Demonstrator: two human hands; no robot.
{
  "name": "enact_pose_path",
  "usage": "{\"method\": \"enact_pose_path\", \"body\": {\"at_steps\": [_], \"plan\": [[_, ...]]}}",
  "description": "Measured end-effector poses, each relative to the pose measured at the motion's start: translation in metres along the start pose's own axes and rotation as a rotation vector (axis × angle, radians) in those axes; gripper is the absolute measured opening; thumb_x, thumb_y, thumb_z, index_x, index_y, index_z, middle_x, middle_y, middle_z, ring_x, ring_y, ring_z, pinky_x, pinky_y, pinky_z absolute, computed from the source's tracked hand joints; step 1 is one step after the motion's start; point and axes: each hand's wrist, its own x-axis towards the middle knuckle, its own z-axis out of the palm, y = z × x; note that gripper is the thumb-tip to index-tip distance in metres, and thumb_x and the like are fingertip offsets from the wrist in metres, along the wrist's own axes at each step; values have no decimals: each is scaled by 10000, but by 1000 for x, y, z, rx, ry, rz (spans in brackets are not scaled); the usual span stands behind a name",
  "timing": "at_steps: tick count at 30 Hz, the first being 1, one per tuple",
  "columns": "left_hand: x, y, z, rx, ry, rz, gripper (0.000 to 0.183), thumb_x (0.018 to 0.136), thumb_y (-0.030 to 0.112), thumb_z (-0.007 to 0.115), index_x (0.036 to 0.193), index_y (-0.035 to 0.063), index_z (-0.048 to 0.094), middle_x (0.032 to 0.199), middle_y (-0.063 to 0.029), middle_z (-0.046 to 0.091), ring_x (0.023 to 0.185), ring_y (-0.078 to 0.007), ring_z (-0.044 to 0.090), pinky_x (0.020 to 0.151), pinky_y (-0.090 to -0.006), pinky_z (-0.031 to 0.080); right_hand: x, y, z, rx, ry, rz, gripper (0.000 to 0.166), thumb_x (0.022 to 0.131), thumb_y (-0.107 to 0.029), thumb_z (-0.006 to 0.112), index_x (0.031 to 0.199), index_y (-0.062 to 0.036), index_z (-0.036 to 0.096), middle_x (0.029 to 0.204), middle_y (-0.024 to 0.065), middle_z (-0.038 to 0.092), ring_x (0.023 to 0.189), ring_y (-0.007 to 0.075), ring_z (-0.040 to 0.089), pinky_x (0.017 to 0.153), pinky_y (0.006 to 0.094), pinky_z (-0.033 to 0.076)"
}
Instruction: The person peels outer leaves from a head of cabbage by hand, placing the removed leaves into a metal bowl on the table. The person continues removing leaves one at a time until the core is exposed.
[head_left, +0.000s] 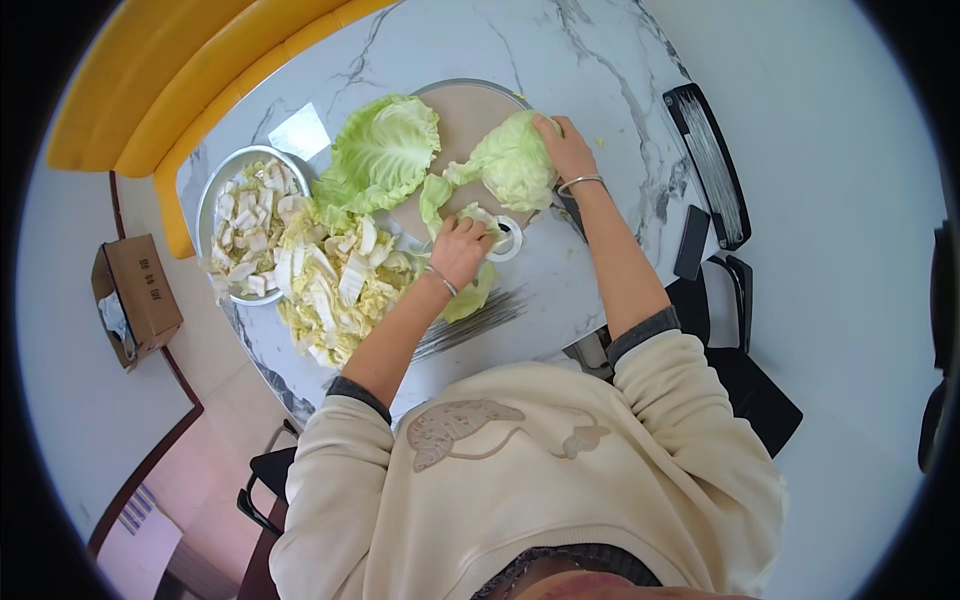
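Observation:
A pale green cabbage head sits on a round board, and my right hand grips its right side. My left hand has its fingers curled over a piece of cabbage leaf at the board's near edge. Right beside those fingers lies a white ring-shaped roll. One large loose cabbage leaf overlaps the board's left side. Another leaf is partly hidden under my left wrist. Chopped napa cabbage is heaped left of my left forearm.
A metal bowl of cut napa cabbage stands at left. Thin metal skewers lie near my body; more fill a black tray at right, near a dark rectangular object. Beyond the marble-patterned table are a yellow bench and cardboard box.

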Motion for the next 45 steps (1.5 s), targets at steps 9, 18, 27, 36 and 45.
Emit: {"method": "enact_pose_path", "body": {"at_steps": [9,18,27,36,45], "plan": [[5,-8,-48,157,-266,-250,136,718,128,620,851,127,652,861,-44,609,888,-224,581,822,-363,428,20,43,-9,561,-125,119,570,837,-511,534,1195,-69,569,1074,114,596,897,226,614,556,372,540],[92,-37,-30,-217,129,-454,317,727,167,666,1029,80,626,935,-138,655,922,-307,609,832,-429,462,40,68,5,660,-149,46,581,833,-530,531,1178,-63,561,1037,102,592,850,211,605,495,338,521],[52,-36,-55,120,223,-350,499,677,23,627,1167,93,564,1145,-187,563,1067,-351,521,917,-439,412,6,26,-7,424,-60,114,695,803,-610,510,1236,-68,526,1094,146,597,920,265,612,585,360,533],[69,33,-24,-92,420,-37,345,722,66,623,1064,75,588,1211,-128,520,1120,-298,499,848,-398,417,8,-2,0,24,-56,163,897,756,-748,429,1350,-76,412,1246,211,553,1158,351,534,972,403,407],[84,22,-38,-62,446,-290,396,681,82,701,1047,78,548,1105,-90,555,1003,-269,536,810,-392,420,3,-30,-1,-87,-89,225,940,748,-753,428,1388,-69,351,1284,222,518,1153,349,533,922,399,455]]}}
